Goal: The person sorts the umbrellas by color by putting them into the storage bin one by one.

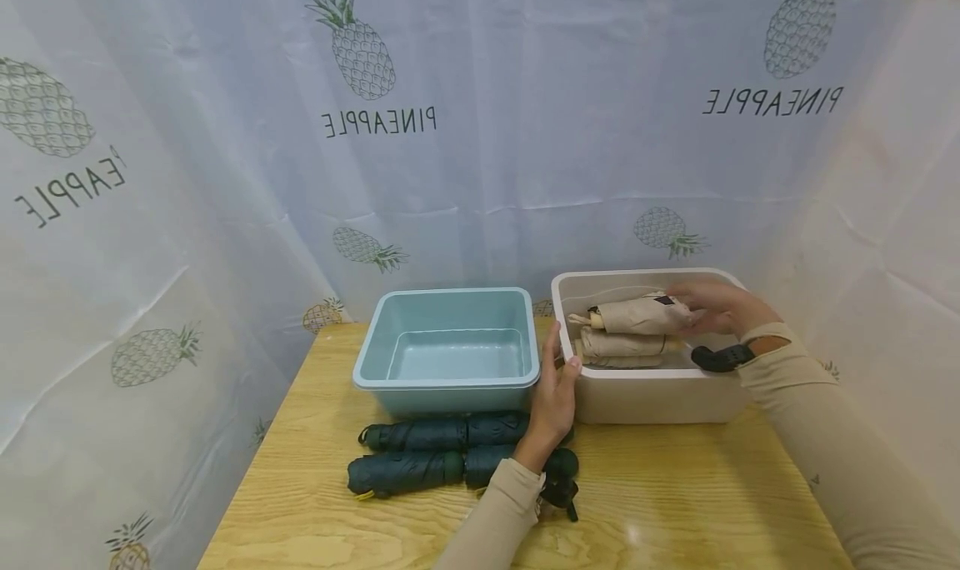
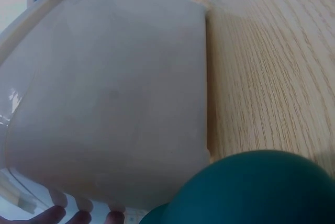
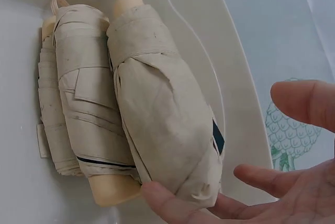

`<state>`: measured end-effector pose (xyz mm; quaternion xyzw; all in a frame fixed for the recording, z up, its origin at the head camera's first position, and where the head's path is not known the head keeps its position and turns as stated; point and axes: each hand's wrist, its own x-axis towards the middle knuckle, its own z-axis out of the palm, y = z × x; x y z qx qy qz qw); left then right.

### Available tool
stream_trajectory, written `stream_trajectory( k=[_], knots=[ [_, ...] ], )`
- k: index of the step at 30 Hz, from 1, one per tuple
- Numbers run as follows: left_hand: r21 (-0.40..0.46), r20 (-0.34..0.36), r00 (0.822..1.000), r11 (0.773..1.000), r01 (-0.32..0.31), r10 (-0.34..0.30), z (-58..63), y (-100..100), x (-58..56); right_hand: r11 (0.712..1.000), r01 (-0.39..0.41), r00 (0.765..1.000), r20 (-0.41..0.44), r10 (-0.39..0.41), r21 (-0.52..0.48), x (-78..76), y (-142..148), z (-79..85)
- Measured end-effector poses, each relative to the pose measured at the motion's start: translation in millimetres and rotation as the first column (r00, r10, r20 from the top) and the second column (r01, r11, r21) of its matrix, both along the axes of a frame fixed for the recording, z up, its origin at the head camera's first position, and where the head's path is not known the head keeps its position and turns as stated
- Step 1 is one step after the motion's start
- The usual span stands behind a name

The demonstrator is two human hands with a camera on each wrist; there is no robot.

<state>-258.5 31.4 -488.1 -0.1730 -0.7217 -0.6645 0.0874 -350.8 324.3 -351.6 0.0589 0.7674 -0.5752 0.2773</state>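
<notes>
Three folded beige umbrellas [image 3: 162,98] lie side by side in a white bin [image 1: 652,395]; the topmost [image 1: 633,314] is nearest the back wall. My right hand [image 1: 716,303] reaches over the bin, its fingertips at that umbrella's right end. In the right wrist view its fingers [image 3: 272,182] are spread and the thumb stands well apart. My left hand [image 1: 553,399] rests against the bin's front left corner, thumb by the rim and fingers extended along the outer side. Part of that hand hides the dark green umbrellas [image 1: 405,474] on the table.
A light blue bin [image 1: 446,399] stands left of the white one, with its inner floor visible. Several dark green folded umbrellas lie in two rows before it on the wooden table [image 1: 300,520]. Pineapple-printed cloth [image 1: 495,153] hangs behind and at the sides.
</notes>
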Motion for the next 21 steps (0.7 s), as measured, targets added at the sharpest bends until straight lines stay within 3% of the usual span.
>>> stream_trajectory(
  k=[6,10,16,21],
  knots=[
    [0.005,0.008,1.0,1.0,0.002,-0.002,-0.1,0,-0.3,1.0,0.026,0.999,0.029,-0.026,0.012,0.2,2,3.8],
    [0.004,0.006,1.0,1.0,0.005,-0.005,0.2,0,0.0,0.998,0.029,1.0,0.004,-0.029,0.062,4.8,3,8.0],
    [0.005,0.004,1.0,1.0,0.002,-0.002,0.3,0,-0.2,0.99,-0.004,0.994,-0.108,0.02,0.141,11.2,5,13.6],
    [0.007,0.008,1.0,1.0,-0.001,0.001,-0.1,1,-0.1,0.983,-0.025,0.97,-0.235,0.069,0.182,15.3,-2,20.6]
  ],
)
